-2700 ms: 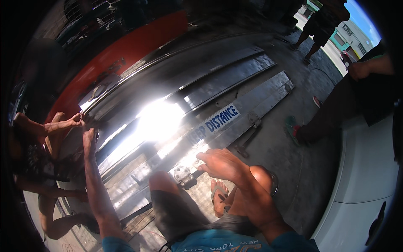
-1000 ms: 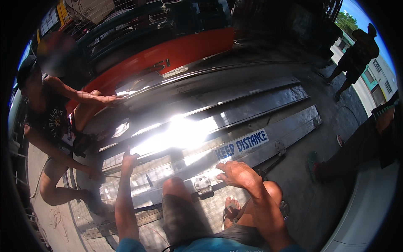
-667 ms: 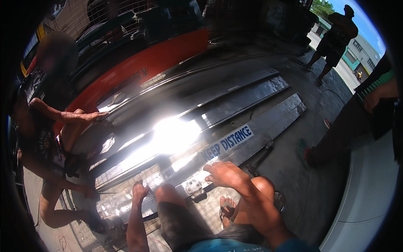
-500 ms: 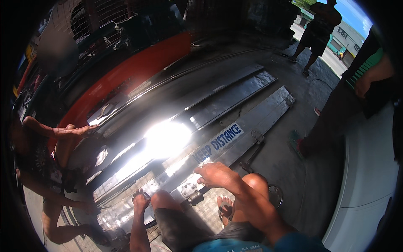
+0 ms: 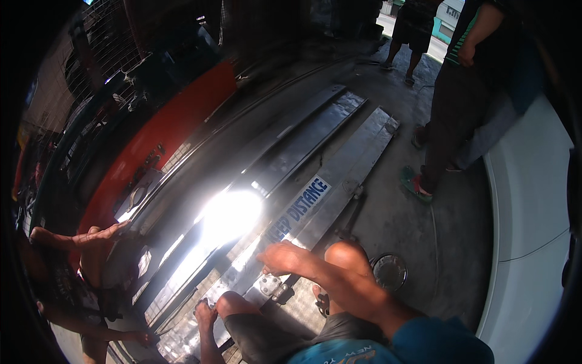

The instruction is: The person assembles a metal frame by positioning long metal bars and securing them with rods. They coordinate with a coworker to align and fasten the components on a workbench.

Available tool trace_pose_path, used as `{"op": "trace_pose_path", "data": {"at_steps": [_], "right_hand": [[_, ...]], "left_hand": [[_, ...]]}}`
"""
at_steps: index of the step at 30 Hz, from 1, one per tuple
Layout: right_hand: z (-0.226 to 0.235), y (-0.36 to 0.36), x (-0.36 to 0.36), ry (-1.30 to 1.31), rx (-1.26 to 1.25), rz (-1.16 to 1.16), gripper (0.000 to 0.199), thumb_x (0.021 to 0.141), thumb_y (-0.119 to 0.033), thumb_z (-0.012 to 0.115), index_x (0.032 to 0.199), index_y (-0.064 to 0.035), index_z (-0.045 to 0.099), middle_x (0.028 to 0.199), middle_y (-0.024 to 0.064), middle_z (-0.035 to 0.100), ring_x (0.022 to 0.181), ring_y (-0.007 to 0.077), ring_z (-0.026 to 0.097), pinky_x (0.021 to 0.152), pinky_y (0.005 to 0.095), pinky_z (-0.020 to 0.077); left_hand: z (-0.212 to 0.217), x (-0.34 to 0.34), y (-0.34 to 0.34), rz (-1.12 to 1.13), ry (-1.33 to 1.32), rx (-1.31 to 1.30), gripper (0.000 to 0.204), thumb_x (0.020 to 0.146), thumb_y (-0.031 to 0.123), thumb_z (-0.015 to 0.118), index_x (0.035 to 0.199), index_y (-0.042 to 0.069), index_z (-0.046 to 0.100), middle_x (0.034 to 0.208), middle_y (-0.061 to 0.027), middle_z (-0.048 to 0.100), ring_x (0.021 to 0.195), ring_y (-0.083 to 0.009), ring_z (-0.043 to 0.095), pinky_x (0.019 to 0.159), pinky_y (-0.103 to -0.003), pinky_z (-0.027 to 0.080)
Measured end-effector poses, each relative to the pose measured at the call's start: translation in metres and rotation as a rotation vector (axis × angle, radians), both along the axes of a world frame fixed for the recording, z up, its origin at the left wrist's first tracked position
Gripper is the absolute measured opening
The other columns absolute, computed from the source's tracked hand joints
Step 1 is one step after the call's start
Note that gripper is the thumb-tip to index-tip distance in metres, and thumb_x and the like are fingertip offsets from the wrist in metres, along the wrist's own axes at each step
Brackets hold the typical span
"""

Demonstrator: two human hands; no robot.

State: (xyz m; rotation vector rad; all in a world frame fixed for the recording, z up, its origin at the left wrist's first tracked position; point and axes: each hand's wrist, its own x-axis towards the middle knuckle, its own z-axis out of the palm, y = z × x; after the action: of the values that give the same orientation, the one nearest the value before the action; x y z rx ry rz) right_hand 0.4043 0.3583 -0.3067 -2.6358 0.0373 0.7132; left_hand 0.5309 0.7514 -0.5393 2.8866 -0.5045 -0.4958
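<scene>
Grey concrete floor (image 5: 409, 242) spreads beyond our grips, with a long red panel (image 5: 159, 138) ahead-left of them and a smooth white vehicle body (image 5: 527, 212) well to their right. Our right forearm slants leftward, its right grip (image 5: 280, 258) curled over the long silver metal beam (image 5: 324, 213), beside a bolted bracket (image 5: 271, 284). Our left grip (image 5: 206, 313) bends nearer us, at the beam; whether either pinches anything, we cannot tell.
</scene>
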Motion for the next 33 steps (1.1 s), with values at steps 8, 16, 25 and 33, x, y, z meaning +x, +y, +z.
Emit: {"op": "trace_pose_path", "data": {"at_steps": [8,16,25,33], "right_hand": [[0.0,0.002,0.041,-0.084,0.11,0.096,0.034,0.092,-0.029,0.071,0.117,-0.0046,0.068,0.114,0.0196,0.071,0.112,0.036,0.067,0.094,0.0484,0.0532],[-0.01,-0.053,0.088,-0.481,0.556,-0.061,0.043,0.093,-0.024,0.067,0.132,-0.0044,0.061,0.125,0.0216,0.064,0.125,0.0361,0.058,0.104,0.0474,0.0485],[-0.069,-0.056,0.138,-0.321,0.404,0.0,0.025,0.076,-0.01,0.068,0.099,-0.0064,0.076,0.096,0.0149,0.076,0.099,0.0325,0.072,0.083,0.0449,0.0591],[-0.108,-0.041,0.17,-0.351,0.48,-0.011,0.02,0.066,-0.005,0.068,0.083,-0.0086,0.078,0.084,0.0126,0.076,0.084,0.0308,0.074,0.069,0.0426,0.0598]], "left_hand": [[0.037,0.038,0.038,0.083,-0.198,0.054,0.057,0.076,0.038,0.076,0.111,-0.006,0.069,0.106,-0.028,0.07,0.104,-0.0458,0.065,0.093,-0.05,0.052],[0.082,0.066,0.011,0.044,-0.274,0.084,0.057,0.082,0.032,0.076,0.123,-0.007,0.067,0.111,-0.0284,0.069,0.11,-0.0439,0.062,0.098,-0.049,0.048],[0.128,0.077,-0.057,-0.103,-0.394,0.027,0.054,0.081,0.032,0.078,0.122,-0.001,0.066,0.121,-0.0236,0.065,0.119,-0.0426,0.057,0.1,-0.051,0.046],[0.221,0.105,-0.179,-0.136,-0.344,0.127,0.051,0.084,0.023,0.078,0.128,0.0,0.064,0.128,-0.0225,0.065,0.125,-0.041,0.056,0.107,-0.049,0.044]]}}
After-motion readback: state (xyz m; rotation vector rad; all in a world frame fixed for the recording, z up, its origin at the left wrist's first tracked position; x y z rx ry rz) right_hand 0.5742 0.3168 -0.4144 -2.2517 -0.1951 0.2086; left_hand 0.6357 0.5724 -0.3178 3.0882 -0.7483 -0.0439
